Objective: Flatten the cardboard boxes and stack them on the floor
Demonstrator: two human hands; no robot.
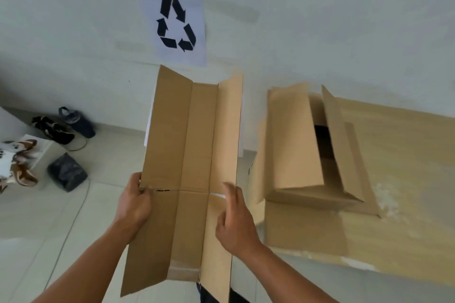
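Box [192,155], opened nearly flat, hangs above the floor [37,229], left grip [134,204] clutching its edge, right grip [236,221] loose against it; second box [295,145] stands unflattened on flat cardboard [394,155].

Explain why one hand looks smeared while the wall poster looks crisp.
Head view: the right hand smears at the fingers, likely motion blur; the left hand, gripping the flat brown cardboard box, and the white recycling-symbol poster look sharper; light soft, shadows faint.
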